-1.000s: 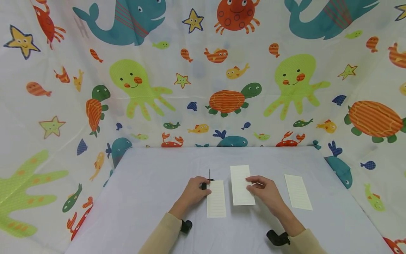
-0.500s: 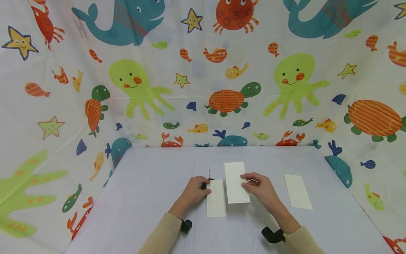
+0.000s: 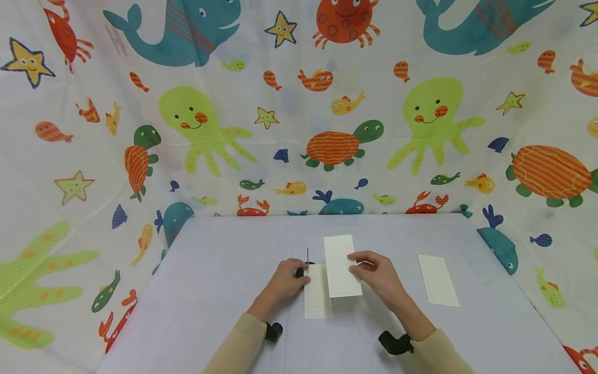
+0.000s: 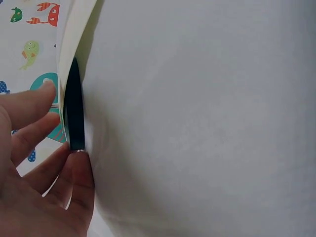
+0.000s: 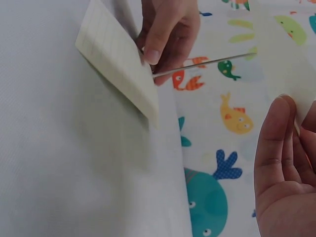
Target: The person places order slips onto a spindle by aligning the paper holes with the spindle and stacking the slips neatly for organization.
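In the head view my left hand [image 3: 286,280] pinches a dark binder clip [image 4: 75,108] together with the left edge of a cream lined paper [image 3: 318,304]. The clip's thin metal lever [image 5: 212,65] sticks out past the fingers. In the left wrist view the paper runs along one side of the clip's dark wedge. To the right, my right hand [image 3: 376,272] pinches another lined paper [image 3: 341,267] by its right edge, thumb and fingers on either face. This sheet is raised and overlaps the right side of the first one in the head view.
A third lined paper [image 3: 438,280] lies flat on the white-covered table [image 3: 224,259] to the right. Behind the table hangs a curtain [image 3: 280,171] printed with sea animals. Black wrist cameras [image 3: 394,343] sit below the hands.
My right hand has moved left and slightly away, bringing its paper from beside the left hand's paper to overlap it in view. The left hand stays in place, still gripping.
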